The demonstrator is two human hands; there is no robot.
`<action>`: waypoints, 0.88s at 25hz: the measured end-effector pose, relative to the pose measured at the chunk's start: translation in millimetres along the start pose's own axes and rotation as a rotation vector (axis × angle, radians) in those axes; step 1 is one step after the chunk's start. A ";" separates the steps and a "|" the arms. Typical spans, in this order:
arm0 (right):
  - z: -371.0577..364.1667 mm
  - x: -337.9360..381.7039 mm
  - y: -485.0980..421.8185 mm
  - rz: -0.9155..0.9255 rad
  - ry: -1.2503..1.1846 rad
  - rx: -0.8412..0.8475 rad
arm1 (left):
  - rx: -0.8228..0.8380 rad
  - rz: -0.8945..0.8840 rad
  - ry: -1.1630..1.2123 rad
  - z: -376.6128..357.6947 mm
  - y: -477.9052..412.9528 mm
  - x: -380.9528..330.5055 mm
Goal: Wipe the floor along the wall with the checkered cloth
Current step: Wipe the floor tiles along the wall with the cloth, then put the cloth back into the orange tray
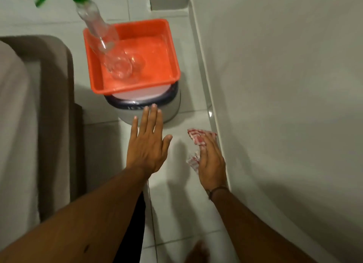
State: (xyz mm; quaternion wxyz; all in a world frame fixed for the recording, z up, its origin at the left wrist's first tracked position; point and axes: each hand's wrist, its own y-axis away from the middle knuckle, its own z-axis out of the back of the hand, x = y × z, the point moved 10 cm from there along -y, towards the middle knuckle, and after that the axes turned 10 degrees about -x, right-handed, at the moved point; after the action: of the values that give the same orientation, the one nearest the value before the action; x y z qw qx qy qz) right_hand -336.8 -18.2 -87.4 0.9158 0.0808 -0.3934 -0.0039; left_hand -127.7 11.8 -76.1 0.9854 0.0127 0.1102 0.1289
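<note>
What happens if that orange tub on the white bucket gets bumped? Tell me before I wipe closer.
The orange tub probably tips easily: it overhangs the narrower white bucket beneath it. The clear bottle leaning inside likely rolls or topples first. The left hand hovers close to the bucket, so a nudge looks possible; the right hand presses the checkered cloth near the wall.

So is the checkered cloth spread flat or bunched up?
Bunched: the checkered cloth is crumpled under the right hand, showing only at the fingertips and thumb side.
</note>
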 end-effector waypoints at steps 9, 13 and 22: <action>-81.6 204.2 -183.5 0.211 -0.042 -0.064 | -0.012 -0.096 0.075 29.2 -138.7 73.9; -133.3 245.4 -241.3 0.314 0.146 0.016 | -0.022 -0.040 0.103 19.9 -146.1 97.1; -235.3 204.4 -265.4 0.433 0.668 0.393 | -0.046 -0.051 0.086 2.5 -142.3 101.3</action>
State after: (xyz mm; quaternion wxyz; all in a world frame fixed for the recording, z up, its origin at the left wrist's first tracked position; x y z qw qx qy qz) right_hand -11.0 -260.5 -139.7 0.9397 0.1656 -0.0769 0.2893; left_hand 4.1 -99.6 -103.0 0.9828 -0.0184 0.1497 0.1066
